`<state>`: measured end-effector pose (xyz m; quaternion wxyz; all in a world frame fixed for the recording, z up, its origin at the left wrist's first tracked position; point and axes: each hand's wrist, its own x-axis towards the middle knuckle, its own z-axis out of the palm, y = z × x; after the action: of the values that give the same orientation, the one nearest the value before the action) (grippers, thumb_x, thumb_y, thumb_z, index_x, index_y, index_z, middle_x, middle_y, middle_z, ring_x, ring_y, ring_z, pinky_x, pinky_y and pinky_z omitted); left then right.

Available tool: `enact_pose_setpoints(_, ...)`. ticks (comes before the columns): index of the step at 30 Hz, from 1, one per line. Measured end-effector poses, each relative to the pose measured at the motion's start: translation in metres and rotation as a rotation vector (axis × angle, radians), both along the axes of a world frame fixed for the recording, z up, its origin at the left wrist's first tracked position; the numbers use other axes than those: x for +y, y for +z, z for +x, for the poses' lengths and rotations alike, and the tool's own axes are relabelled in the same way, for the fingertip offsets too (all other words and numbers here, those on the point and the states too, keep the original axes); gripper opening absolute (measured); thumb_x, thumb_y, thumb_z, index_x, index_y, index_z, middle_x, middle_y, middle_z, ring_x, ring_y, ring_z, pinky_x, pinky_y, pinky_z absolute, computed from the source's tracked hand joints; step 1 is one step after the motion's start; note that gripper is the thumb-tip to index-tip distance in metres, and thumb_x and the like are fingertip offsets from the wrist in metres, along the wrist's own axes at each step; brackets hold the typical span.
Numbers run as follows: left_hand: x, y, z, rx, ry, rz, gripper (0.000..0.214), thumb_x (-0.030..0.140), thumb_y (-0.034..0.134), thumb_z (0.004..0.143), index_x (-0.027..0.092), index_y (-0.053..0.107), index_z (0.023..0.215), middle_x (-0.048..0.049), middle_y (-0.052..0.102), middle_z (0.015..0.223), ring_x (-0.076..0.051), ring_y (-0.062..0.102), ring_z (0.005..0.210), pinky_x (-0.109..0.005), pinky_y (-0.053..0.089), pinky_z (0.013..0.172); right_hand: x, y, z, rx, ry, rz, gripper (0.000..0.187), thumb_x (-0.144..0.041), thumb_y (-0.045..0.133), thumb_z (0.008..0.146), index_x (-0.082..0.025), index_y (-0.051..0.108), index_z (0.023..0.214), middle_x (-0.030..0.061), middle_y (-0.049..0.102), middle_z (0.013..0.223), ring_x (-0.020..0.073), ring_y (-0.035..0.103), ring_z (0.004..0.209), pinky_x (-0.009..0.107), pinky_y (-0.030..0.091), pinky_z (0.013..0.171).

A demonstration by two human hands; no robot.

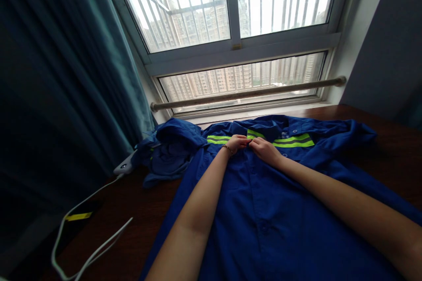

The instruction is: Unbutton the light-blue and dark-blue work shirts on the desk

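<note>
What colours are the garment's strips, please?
The strips are yellow-green with a grey middle; head view.

Left hand (238,142) and right hand (263,149) together on blue garment (263,204)

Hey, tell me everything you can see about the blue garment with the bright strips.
The blue garment looks like woven cloth, wrinkled toward the top. Yellow-green strips with grey centres cross its upper part, and a pale round button shows near the top. It lies spread on a brown surface below the window, its lower end out of frame. The fingers of the left hand and right hand pinch its front beside the middle strip.
</note>
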<state>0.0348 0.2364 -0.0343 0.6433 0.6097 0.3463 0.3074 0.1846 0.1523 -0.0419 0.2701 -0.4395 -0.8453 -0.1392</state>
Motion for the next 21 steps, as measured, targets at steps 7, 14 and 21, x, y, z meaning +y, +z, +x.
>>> enact_pose_setpoints(7, 0.0001, 0.0024, -0.0006, -0.053, 0.055, -0.090, 0.028, 0.025, 0.079, 0.049, 0.011, 0.058, 0.062, 0.0043, 0.051, 0.053, -0.003, 0.046, 0.049, -0.017, 0.039, 0.051, -0.0023, 0.0021, -0.0005, 0.053, -0.128, -0.017, 0.015, -0.022, 0.039, 0.086, -0.016, 0.050, 0.093, 0.0074, 0.053, 0.088, 0.0175, 0.051, 0.084, 0.027, 0.044, 0.073)
enact_pose_setpoints(14, 0.0028, 0.0017, -0.0034, -0.069, 0.027, -0.143, 0.024, 0.022, 0.077, 0.053, 0.010, 0.061, 0.067, 0.0014, 0.057, 0.058, -0.004, 0.051, 0.051, -0.017, 0.042, 0.053, -0.0038, 0.0023, -0.0005, 0.107, -0.157, -0.026, 0.012, -0.023, 0.042, 0.084, -0.016, 0.049, 0.091, 0.0073, 0.051, 0.088, 0.0180, 0.050, 0.083, 0.027, 0.043, 0.073)
enact_pose_setpoints(21, 0.0012, 0.0041, -0.0022, -0.038, 0.033, -0.142, 0.020, 0.023, 0.074, 0.060, 0.009, 0.061, 0.067, 0.0009, 0.056, 0.053, -0.005, 0.050, 0.047, -0.016, 0.041, 0.048, -0.0031, 0.0025, -0.0001, 0.189, -0.126, -0.016, 0.017, -0.021, 0.045, 0.082, -0.017, 0.049, 0.098, 0.0084, 0.050, 0.095, 0.0190, 0.050, 0.089, 0.028, 0.044, 0.076)
